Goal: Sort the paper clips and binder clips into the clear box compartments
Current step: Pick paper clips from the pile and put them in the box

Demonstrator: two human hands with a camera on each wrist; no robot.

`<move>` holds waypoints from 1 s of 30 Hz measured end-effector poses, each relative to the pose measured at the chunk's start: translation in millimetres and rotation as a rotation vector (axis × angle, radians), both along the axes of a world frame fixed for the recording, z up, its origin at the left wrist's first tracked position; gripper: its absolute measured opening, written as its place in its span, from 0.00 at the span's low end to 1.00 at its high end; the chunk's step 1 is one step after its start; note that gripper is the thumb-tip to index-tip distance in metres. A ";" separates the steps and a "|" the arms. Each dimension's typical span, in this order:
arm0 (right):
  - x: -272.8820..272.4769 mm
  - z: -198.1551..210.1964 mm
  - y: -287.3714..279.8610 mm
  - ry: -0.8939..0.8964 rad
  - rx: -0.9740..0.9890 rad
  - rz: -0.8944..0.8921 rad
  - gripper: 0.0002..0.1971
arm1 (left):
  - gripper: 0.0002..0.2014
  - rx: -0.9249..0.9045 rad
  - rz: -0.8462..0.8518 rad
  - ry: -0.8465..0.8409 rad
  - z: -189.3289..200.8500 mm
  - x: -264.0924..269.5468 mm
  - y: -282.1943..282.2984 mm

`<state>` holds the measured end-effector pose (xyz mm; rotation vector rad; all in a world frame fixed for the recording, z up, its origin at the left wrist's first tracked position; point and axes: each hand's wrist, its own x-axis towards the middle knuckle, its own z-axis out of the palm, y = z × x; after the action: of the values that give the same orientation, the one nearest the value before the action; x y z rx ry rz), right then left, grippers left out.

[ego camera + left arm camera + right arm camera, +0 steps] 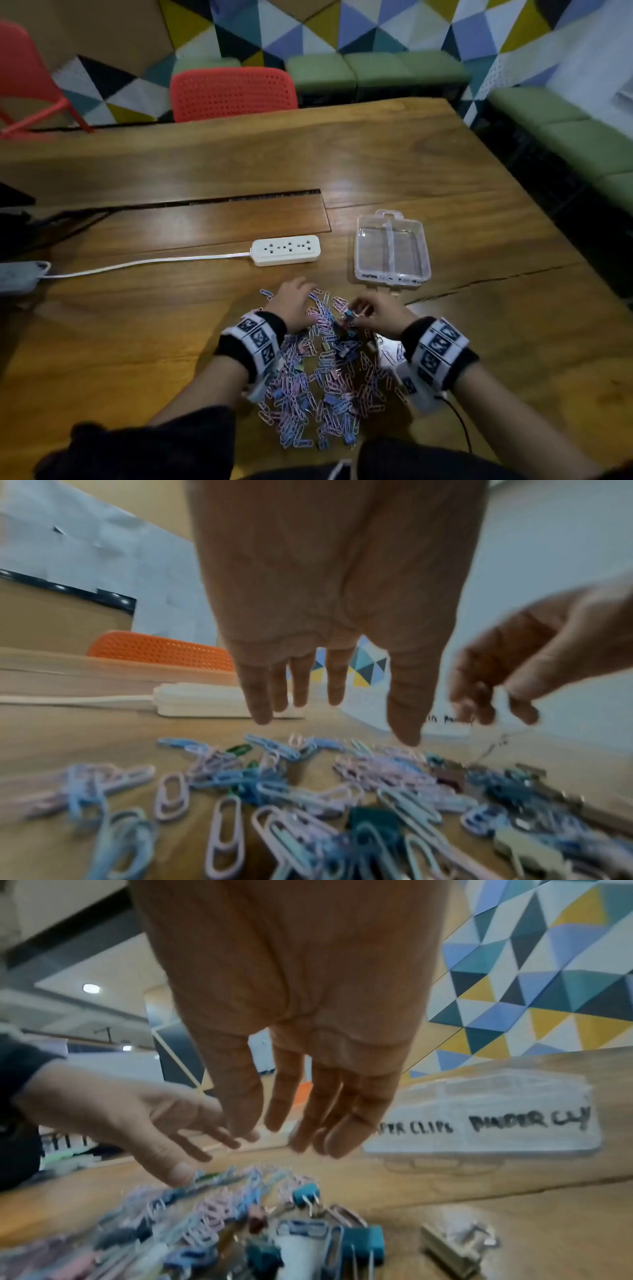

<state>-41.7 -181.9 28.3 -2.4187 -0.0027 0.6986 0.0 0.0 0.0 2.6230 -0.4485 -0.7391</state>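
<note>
A heap of pastel blue and pink paper clips (pixel 318 373) mixed with small binder clips (pixel 306 1194) lies on the wooden table (pixel 137 342) in front of me. My left hand (pixel 294 301) hovers over the heap's far left part with fingers straight (pixel 334 696) and holds nothing. My right hand (pixel 370 313) hangs over the far right part, fingers extended (pixel 294 1134) and bare. The clear box (pixel 390 250) stands beyond the right hand, with two compartments labelled for paper clips and binder clips (pixel 496 1123). I see nothing inside either compartment.
A white power strip (pixel 286 250) with its cord lies just beyond the left hand. A covered cable slot (pixel 239 219) runs across the table further back. A red chair (pixel 233 92) stands at the far edge. A crack (pixel 479 282) marks the tabletop at the right.
</note>
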 end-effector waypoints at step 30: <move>12.3 -34.5 10.6 -0.182 0.242 -0.354 0.07 | 0.14 -1.032 0.805 0.711 -2.4 -16.4 -6.5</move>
<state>-29.4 -171.3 -6.2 -2.1633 0.2474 0.2976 -16.4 -6.5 -2.4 1.2585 0.3576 -0.7741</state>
